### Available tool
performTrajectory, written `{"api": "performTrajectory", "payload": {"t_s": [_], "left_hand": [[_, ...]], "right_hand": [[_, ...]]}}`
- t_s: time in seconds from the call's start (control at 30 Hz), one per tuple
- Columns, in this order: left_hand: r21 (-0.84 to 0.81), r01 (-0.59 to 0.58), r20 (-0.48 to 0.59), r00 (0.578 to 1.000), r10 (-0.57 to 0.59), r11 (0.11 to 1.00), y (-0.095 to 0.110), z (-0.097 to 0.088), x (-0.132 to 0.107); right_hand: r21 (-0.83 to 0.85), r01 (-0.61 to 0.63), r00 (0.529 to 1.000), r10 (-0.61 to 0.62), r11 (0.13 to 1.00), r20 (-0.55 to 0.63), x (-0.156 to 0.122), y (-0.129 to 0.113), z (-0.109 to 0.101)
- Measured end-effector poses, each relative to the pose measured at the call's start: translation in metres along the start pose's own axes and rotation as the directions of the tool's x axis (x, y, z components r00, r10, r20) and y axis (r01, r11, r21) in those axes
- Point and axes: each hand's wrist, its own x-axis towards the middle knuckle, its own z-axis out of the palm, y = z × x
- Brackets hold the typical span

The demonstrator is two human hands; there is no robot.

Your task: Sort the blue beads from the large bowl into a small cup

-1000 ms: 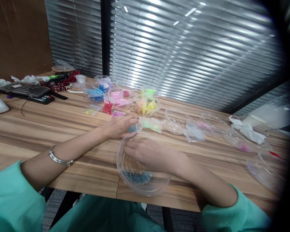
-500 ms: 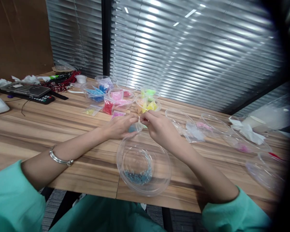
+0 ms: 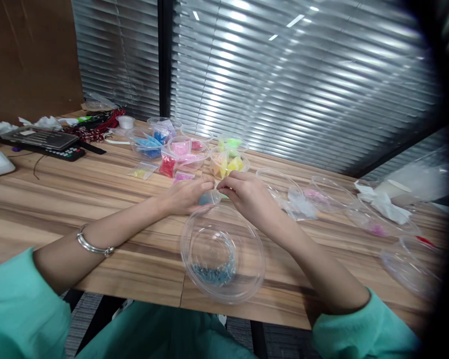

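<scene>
My left hand (image 3: 189, 195) has its fingers closed on a small clear plastic bag (image 3: 208, 198) with blue-grey contents. Right at the bag's upper edge, my right hand (image 3: 247, 193) is in a pinch, and whatever lies between its fingertips is too small to make out. Just below both hands stands a round clear plastic bowl (image 3: 249, 279). Small blue-grey pieces (image 3: 215, 274) lie in a curve on its bottom.
Behind my hands are clear tubs holding colourful packets, including blue packets (image 3: 148, 144) and yellow ones (image 3: 235, 163). A yellow packet (image 3: 142, 171) lies left of them. Clear lids and tissue (image 3: 387, 204) spread to the right; a remote control (image 3: 65, 152) is far left.
My right hand has shifted very slightly at the bag's edge, its fingers spreading a little. My left hand, the bag and the bowl stay in place.
</scene>
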Motion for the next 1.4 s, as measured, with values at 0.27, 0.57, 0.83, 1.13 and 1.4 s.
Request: {"api": "performTrajectory", "payload": {"t_s": [0.27,0.57,0.83,1.13,1.4], "left_hand": [[-0.050,0.010,0.004,1.000,-0.010,0.999,-0.001,0.000,-0.001],[-0.160,0.125,-0.055,0.989,-0.135,0.979,-0.001,0.001,-0.005],[-0.212,0.182,-0.068,0.977,-0.201,0.960,-0.008,0.002,-0.005],[-0.449,0.384,-0.065,0.887,-0.458,0.807,-0.017,0.004,-0.008],[-0.530,0.451,0.001,0.848,-0.531,0.718,-0.014,0.009,0.008]], "right_hand": [[0.041,0.014,1.000,-0.013,0.999,-0.018,0.000,-0.001,-0.004],[0.138,0.128,0.987,-0.113,0.982,-0.113,0.002,0.002,0.007],[0.292,0.054,0.996,-0.030,0.955,-0.086,0.011,0.003,0.008],[0.511,0.054,0.986,0.034,0.858,-0.161,0.007,0.010,0.029],[0.756,0.116,0.985,0.025,0.645,-0.172,0.014,0.032,0.037]]}}
